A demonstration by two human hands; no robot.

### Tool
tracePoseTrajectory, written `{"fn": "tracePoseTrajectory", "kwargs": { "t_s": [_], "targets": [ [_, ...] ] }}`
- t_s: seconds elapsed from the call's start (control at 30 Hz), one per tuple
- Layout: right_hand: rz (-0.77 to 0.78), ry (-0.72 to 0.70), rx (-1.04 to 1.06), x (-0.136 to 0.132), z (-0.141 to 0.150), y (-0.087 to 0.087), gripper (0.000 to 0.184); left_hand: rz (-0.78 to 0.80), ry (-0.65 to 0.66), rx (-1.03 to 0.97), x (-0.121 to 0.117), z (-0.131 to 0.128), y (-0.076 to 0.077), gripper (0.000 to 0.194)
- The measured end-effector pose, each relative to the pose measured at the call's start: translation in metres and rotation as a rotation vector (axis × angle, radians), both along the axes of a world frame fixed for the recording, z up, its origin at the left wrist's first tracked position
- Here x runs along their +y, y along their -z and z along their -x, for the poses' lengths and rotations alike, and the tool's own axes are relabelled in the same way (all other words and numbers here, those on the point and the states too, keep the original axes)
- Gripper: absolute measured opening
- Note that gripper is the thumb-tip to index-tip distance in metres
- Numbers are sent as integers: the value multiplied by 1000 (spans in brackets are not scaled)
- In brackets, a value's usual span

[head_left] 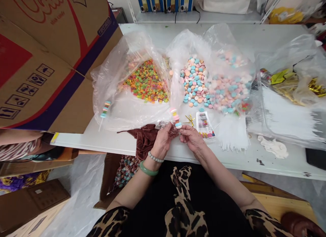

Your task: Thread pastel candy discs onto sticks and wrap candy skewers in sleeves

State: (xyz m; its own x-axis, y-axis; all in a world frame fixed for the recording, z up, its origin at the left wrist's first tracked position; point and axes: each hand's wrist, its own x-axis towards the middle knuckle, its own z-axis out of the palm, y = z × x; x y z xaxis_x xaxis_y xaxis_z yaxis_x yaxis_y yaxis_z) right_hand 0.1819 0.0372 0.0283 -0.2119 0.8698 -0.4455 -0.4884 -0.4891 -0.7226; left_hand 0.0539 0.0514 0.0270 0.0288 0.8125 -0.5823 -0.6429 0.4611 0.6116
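Both hands meet over the front of the table at a candy skewer point(175, 117) of stacked pastel and coloured sweets, standing nearly upright. Fingers of my left hand point(163, 139) are closed at its lower end, where some clear wrapper shows. My right hand point(191, 136) pinches the same end from the other side. Just beyond the right fingers lie gold twist ties point(189, 120) and a printed clear packet point(205, 124). A second candy skewer point(105, 109) rests on the plastic to the left. Under my left wrist hangs a brown cloth point(145, 139).
Open plastic bags hold fruit-coloured ring sweets point(150, 82) and pastel button sweets point(195, 80). White sticks point(233, 131) lie right, beside a clear tray point(266, 118). A large cardboard box point(56, 60) blocks the left. Another person's arm point(20, 136) shows below it. A floor box holds wrapped skewers point(126, 172).
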Motion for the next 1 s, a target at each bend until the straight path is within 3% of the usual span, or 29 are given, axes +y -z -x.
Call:
{"fn": "tracePoseTrajectory", "kwargs": {
  "t_s": [0.07,0.17,0.3,0.47,0.6,0.77,0.87,1.0],
  "targets": [
    [-5,17,35,-2,1,4,18,26,4,-46,5,4,0,19],
    [18,35,37,-4,3,6,19,8,-101,-69,10,7,0,15],
    [29,87,-14,-1,5,5,23,-19,-169,-95,9,6,-3,21],
    [60,160,-31,2,3,1,26,-137,20,-87,-3,3,-4,26],
    [69,123,-41,0,6,-2,26,-99,100,-6,-7,4,4,26],
    [24,102,-82,-1,-3,-8,26,31,-80,-63,4,13,9,15],
    [-62,96,-209,-8,-19,-9,19,138,-134,-171,13,25,8,11],
    [-270,85,-584,-26,-35,-8,9,153,-133,-275,18,38,6,15]
  ]
}}
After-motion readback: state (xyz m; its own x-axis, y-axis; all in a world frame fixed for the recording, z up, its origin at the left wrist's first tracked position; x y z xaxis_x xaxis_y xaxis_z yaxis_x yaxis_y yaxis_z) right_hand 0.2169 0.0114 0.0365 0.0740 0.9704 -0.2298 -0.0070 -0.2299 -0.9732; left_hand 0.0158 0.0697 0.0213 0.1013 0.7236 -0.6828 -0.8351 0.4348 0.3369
